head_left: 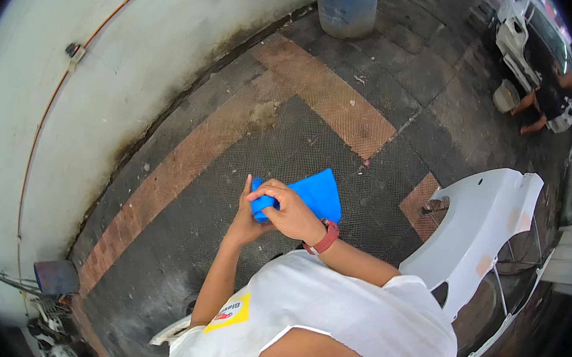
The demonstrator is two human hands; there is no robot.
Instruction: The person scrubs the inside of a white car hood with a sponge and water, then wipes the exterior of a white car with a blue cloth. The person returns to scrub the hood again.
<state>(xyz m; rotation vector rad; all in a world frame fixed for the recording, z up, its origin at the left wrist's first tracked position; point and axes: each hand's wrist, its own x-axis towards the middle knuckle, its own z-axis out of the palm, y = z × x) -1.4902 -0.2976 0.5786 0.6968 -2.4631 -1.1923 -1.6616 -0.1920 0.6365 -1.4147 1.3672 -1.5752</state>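
A bright blue sheet [317, 193], either cloth or thin sheet material, is held in front of my body. Its left end is bunched or rolled between my hands, while the flat part spreads out to the right beneath my right wrist. My left hand [246, 224] grips the rolled end from below, thumb pointing up beside it. Over the top comes my right hand [285, 209], fingers curled around the same end; a red watch [326, 238] is on that wrist. Whether anything sits inside the roll is hidden.
A white car fender [479, 229] with beige patches rests on a metal stand to my right. A pale wall [105, 67] runs along the left. A blue drum [346, 7] stands ahead. At far right, a person [550, 103] crouches beside a car body [516, 35].
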